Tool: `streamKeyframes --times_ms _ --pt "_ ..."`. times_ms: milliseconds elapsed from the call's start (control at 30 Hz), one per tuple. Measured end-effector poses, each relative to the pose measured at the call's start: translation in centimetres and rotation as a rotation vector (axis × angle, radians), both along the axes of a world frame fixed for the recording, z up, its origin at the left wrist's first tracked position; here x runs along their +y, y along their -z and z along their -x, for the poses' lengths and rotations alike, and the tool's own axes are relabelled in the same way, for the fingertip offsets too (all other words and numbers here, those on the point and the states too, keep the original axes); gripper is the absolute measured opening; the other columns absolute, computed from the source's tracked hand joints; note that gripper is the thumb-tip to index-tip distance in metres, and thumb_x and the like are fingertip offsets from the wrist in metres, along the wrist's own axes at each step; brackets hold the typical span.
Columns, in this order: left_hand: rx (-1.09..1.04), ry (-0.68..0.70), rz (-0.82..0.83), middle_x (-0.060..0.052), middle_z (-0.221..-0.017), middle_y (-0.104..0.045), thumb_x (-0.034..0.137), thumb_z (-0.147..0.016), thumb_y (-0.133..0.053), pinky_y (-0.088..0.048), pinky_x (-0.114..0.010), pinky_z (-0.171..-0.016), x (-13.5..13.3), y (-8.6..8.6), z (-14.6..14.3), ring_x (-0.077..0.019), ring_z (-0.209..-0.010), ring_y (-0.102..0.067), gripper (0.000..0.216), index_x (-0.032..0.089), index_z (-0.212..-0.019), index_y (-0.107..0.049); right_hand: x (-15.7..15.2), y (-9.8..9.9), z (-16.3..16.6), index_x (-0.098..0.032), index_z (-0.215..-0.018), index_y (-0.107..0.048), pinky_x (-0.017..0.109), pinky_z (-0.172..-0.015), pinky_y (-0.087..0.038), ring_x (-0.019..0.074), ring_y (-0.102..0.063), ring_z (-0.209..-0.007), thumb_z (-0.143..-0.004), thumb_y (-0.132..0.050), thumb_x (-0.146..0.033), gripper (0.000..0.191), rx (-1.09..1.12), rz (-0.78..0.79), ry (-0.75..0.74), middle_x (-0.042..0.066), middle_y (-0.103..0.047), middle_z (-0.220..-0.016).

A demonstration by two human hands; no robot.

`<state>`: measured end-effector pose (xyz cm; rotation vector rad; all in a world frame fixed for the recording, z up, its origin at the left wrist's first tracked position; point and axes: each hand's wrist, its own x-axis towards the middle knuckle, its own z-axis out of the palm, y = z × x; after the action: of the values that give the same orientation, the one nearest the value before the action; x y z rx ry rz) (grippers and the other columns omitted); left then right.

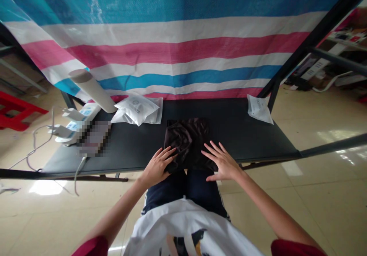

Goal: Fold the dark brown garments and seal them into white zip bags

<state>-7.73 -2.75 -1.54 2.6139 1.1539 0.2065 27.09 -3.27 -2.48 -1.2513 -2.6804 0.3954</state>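
Note:
A crumpled piece of dark brown or black cloth lies at the front middle of the black table, partly over its near edge. My left hand rests at the cloth's left side with fingers stretched out, the fingertips on or just above it. On the other side, my right hand has its fingers spread, the tips at the cloth's right edge. Whether either hand presses on the fabric I cannot tell. Neither hand grips anything.
White plastic packets lie behind the cloth to the left; another white packet sits at the right. A pale bottle, a power strip with plugs and a blurred phone-like object with a cable are at the left. A striped sheet hangs behind.

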Motion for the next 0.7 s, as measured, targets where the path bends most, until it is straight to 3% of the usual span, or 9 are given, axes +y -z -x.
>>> streamKeyframes --times_ms 100,233,333,400,500,600,700 --pt "-0.035 -0.022 0.048 -0.006 -0.156 -0.038 0.02 -0.079 -0.058 -0.025 -0.055 -0.118 -0.5 -0.3 0.9 -0.0297 -0.146 -0.03 0.062 0.026 -0.141 -0.05 -1.1 0.1 0.3 -0.03 -0.152 -0.032 0.064 -0.118 -0.014 0.0365 -0.018 -0.149 -0.066 -0.077 -0.06 0.102 0.017 -0.006 -0.01 0.009 -0.028 -0.16" --pt "-0.184 -0.103 0.092 -0.008 -0.143 -0.055 0.028 -0.09 -0.048 -0.031 -0.051 -0.115 -0.7 -0.2 1.6 -0.0274 -0.138 -0.044 0.04 0.024 -0.129 -0.061 -1.6 0.0 0.2 -0.036 -0.148 -0.039 0.065 -0.117 -0.016 0.0321 -0.023 -0.149 -0.081 -0.07 -0.032 0.074 0.061 0.034 0.002 0.005 -0.032 -0.159" --pt "-0.317 -0.297 0.096 -0.008 -0.105 -0.073 0.039 -0.095 -0.043 -0.049 -0.038 -0.093 0.2 -0.1 1.3 -0.024 -0.103 -0.067 0.034 0.02 -0.097 -0.07 -0.9 -0.2 0.6 -0.034 -0.135 -0.057 0.064 -0.117 -0.018 0.0288 -0.034 -0.144 -0.091 -0.056 -0.027 0.044 0.173 0.071 0.079 0.004 -0.048 -0.149" --pt "-0.379 -0.456 0.093 -0.004 -0.074 -0.069 0.047 -0.094 -0.043 -0.048 -0.028 -0.07 1.3 0.0 0.8 -0.0181 -0.072 -0.065 0.042 0.019 -0.071 -0.064 0.2 -0.4 1.2 -0.028 -0.118 -0.068 0.057 -0.115 -0.028 0.0267 -0.05 -0.133 -0.096 -0.048 -0.032 0.03 0.267 0.064 0.195 0.006 -0.064 -0.132" --pt "-0.427 -0.648 0.084 0.002 -0.054 -0.052 0.053 -0.091 -0.045 -0.036 -0.024 -0.054 3.3 -0.1 -0.1 -0.0124 -0.052 -0.051 0.045 0.02 -0.062 -0.052 2.5 -0.5 2.4 -0.021 -0.091 -0.073 0.038 -0.093 -0.049 0.0253 -0.068 -0.101 -0.099 -0.039 -0.043 0.04 0.308 0.052 0.43 0.01 -0.075 -0.098" --pt "-0.387 -0.717 0.086 0.003 -0.054 -0.052 0.052 -0.088 -0.049 -0.033 -0.024 -0.054 5.1 -0.5 -0.8 -0.0128 -0.051 -0.049 0.039 0.02 -0.066 -0.054 4.7 -0.5 3.4 -0.019 -0.076 -0.068 0.03 -0.069 -0.048 0.025 -0.07 -0.077 -0.099 -0.037 -0.046 0.048 0.235 0.046 0.621 0.012 -0.072 -0.078" --pt "-0.316 -0.73 0.076 0.0 -0.062 -0.059 0.045 -0.085 -0.054 -0.034 -0.025 -0.057 6.2 -0.9 -1.2 -0.0158 -0.059 -0.056 0.03 0.021 -0.067 -0.054 6.1 -0.4 3.5 -0.019 -0.074 -0.065 0.028 -0.064 -0.043 0.0237 -0.068 -0.075 -0.096 -0.045 -0.043 0.038 0.175 -0.035 0.688 0.011 -0.07 -0.08"
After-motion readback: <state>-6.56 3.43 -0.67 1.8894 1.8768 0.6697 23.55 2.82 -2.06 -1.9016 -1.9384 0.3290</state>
